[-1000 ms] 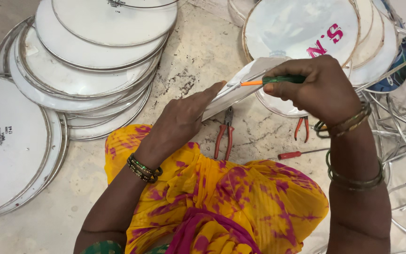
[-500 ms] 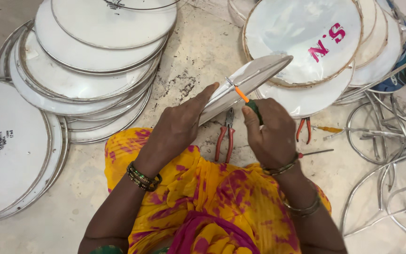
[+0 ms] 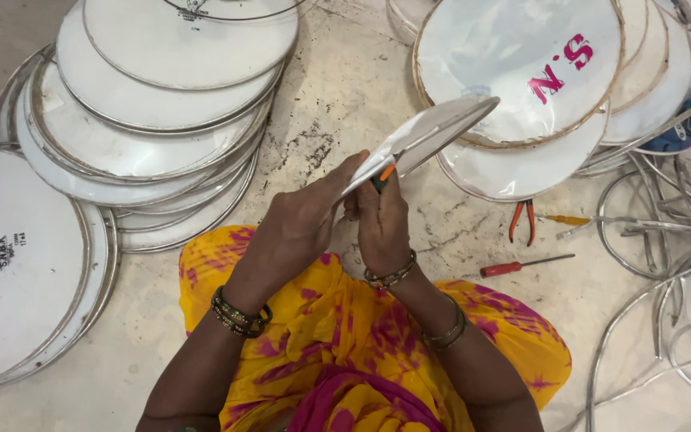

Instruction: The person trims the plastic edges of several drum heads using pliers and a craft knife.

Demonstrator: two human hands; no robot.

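Observation:
My left hand (image 3: 301, 224) lies flat against a round white drum head (image 3: 425, 136) that is tilted up on edge over my lap, holding it by its near rim. My right hand (image 3: 381, 220) sits just beneath that rim, fingers closed around a small tool with an orange and green handle (image 3: 383, 174) whose tip meets the drum head's edge. Both wrists carry bangles, and yellow and pink cloth (image 3: 345, 336) covers my lap below.
Stacks of white drum heads lie at the left (image 3: 161, 112), far left (image 3: 17, 256) and upper right (image 3: 521, 72). Red-handled pliers (image 3: 521, 220), a red screwdriver (image 3: 521, 264) and a yellow-handled tool (image 3: 565, 220) rest on the stone floor. Metal hoops (image 3: 665, 240) pile at the right.
My right hand has swung from the right of the drum head in to just under its near rim, beside my left hand. The drum head has tipped up more steeply.

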